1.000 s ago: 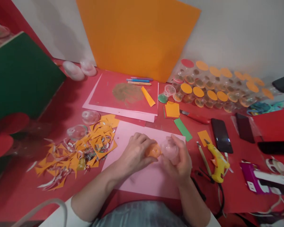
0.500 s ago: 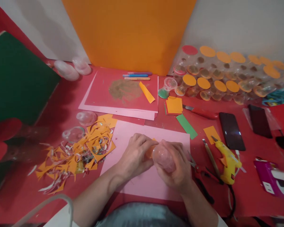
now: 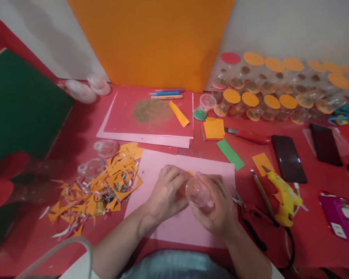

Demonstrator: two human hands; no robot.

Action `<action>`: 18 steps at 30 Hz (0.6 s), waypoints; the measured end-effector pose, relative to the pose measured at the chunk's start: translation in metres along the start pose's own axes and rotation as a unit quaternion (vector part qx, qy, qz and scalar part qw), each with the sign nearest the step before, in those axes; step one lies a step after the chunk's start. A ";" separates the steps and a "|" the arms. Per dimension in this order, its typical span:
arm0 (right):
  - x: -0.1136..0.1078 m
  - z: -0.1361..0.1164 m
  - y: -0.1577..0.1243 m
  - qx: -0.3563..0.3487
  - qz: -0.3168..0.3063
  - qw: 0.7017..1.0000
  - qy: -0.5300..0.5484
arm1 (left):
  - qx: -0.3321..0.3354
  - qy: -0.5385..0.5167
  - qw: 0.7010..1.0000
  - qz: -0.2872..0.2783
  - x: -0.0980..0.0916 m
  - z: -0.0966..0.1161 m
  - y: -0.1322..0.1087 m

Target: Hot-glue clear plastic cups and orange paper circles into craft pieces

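The small clear plastic cup (image 3: 198, 192) sits low in the centre of the frame, wrapped in the right hand (image 3: 219, 211). The left hand (image 3: 165, 192) pinches an orange paper piece (image 3: 182, 188) against it. The cup looks light, thin-walled, slick and easily crushed, so it is best held gently round its wall. The pink paper sheet (image 3: 174, 228) beneath offers bare room. Orange paper scraps (image 3: 104, 186) crowd the left, and red-handled scissors (image 3: 246, 207) and a yellow glue gun (image 3: 282, 193) lie to the right.

Cup (image 3: 198, 192) is clear, disc (image 3: 182, 188) seemingly orange, sheet (image 3: 174, 228) pink.

bare forearms (image 3: 119, 240), white short sleeves (image 3: 77, 270), grey-blue lap garment (image 3: 177, 267)
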State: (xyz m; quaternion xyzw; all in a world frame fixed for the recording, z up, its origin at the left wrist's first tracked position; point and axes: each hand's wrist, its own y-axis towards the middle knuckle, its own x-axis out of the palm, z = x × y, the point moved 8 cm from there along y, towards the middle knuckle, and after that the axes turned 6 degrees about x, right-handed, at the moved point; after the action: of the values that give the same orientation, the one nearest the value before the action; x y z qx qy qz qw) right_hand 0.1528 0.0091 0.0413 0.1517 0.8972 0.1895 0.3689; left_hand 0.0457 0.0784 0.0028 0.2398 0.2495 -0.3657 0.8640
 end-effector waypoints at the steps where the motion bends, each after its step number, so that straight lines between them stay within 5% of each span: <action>1: 0.000 0.001 0.000 0.001 -0.001 1.000 0.002 | -0.004 0.003 1.000 -0.001 0.000 0.000 0.000; 18: 0.000 0.000 0.002 0.003 0.007 1.000 0.012 | -0.009 0.019 1.000 -0.017 0.003 -0.004 0.000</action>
State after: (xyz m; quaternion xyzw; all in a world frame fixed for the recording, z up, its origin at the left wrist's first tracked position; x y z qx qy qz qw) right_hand 0.1532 0.0114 0.0417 0.1571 0.9012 0.1909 0.3559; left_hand 0.0469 0.0795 -0.0022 0.2344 0.2738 -0.3735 0.8547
